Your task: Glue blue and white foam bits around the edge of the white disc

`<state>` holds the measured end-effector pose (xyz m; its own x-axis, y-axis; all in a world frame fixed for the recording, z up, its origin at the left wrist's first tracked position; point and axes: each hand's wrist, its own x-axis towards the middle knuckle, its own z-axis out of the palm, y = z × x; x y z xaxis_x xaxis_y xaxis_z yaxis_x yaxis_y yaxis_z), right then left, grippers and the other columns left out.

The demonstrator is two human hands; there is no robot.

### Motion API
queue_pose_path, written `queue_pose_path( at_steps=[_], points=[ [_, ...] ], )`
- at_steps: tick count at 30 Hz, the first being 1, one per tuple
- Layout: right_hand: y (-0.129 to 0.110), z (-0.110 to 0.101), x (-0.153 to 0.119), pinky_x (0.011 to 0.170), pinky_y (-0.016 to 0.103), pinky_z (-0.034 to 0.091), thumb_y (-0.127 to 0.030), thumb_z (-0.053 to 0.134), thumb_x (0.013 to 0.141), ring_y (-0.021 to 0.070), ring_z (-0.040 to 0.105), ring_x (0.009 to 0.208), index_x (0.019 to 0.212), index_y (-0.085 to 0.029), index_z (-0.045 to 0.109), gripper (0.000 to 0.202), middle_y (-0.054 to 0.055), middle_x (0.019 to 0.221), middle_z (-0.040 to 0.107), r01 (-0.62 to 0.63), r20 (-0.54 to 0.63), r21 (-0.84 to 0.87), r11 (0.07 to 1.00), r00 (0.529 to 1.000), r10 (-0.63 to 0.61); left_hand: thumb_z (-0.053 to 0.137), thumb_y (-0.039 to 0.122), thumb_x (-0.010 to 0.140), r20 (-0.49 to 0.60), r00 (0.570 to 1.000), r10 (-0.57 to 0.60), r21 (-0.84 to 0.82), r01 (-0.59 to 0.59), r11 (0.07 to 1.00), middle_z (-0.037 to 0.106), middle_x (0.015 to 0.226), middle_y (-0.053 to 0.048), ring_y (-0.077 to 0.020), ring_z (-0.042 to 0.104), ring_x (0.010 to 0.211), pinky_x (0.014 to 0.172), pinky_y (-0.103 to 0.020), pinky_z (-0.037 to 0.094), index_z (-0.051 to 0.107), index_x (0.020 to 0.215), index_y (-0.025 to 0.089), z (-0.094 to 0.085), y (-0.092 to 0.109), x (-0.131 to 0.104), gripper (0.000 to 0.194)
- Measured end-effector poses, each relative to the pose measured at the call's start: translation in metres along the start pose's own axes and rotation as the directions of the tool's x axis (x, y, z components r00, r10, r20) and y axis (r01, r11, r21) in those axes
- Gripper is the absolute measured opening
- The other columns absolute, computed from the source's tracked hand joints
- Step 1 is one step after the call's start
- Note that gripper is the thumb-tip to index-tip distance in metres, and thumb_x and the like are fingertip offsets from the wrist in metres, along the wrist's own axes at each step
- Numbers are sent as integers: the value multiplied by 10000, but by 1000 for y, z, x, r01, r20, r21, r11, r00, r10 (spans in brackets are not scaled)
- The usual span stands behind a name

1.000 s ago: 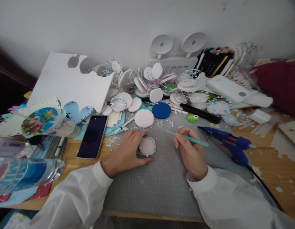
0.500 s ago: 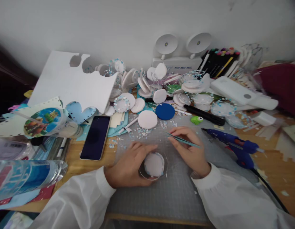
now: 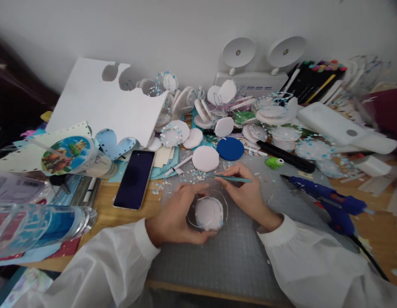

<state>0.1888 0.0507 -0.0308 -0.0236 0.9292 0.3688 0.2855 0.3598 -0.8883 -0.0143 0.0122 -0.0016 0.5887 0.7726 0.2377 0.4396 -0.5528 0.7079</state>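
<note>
My left hand (image 3: 182, 216) curves around a small white round piece (image 3: 209, 213) with pale blue bits on its rim and a thin clear ring about it. Between the thumb and fingers of my right hand (image 3: 245, 190) are teal tweezers (image 3: 235, 178). Their tips point left, at small blue and white bits (image 3: 198, 174) scattered on the grey mat (image 3: 217, 261). Just behind those bits lie a white foam disc (image 3: 205, 158) and a blue disc (image 3: 230, 149).
A phone (image 3: 134, 179), a lidded cup (image 3: 76, 156) and a water bottle (image 3: 40, 229) are at the left. On the right lie a blue glue gun (image 3: 329, 199) and a black pen-like tool (image 3: 285, 156). Several white discs crowd the back, before a white lamp unit (image 3: 251, 83).
The tweezers have moved left and their tips are now at the scattered bits. My right hand has moved slightly left and up. The whole view has shifted a little.
</note>
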Motion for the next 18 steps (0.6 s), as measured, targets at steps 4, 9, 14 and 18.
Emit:
queue_pose_path(
  at_steps=[4, 9, 14, 18],
  points=[
    [-2, -1, -1, 689, 326, 525, -240, 707, 761, 179, 660, 781, 783, -214, 553, 158, 20, 787, 653, -13, -8, 40, 999, 1000, 13, 736, 306, 629, -36, 999, -40, -19, 39, 999, 574, 1167, -101, -286, 569, 1085, 969, -457, 410, 246, 1346, 240, 2, -4, -3, 872],
    [-2, -1, -1, 682, 334, 527, -257, 704, 763, 183, 657, 769, 769, -215, 554, 156, 27, 779, 661, -7, -29, 15, 1000, 1000, 7, 705, 249, 638, -39, 999, 8, -34, -9, 999, 556, 1220, -110, -295, 549, 1144, 992, -459, 421, 218, 1366, 245, 4, -4, -4, 876],
    [-3, -2, -1, 672, 324, 516, -249, 705, 759, 181, 654, 750, 763, -211, 556, 154, 26, 766, 656, -3, -37, -18, 1000, 999, 2, 689, 232, 639, -20, 999, 29, -3, -29, 1000, 543, 1248, -114, -291, 527, 1175, 1018, -452, 404, 195, 1380, 228, 4, -3, -4, 890],
    [-4, -3, -1, 665, 314, 508, -239, 694, 765, 177, 650, 747, 755, -209, 553, 144, 25, 756, 660, 7, -47, -61, 998, 999, -9, 690, 242, 645, 29, 999, 24, 25, -25, 999, 545, 1248, -117, -300, 510, 1178, 1009, -455, 402, 228, 1359, 215, 3, -2, -2, 851]
  ],
)
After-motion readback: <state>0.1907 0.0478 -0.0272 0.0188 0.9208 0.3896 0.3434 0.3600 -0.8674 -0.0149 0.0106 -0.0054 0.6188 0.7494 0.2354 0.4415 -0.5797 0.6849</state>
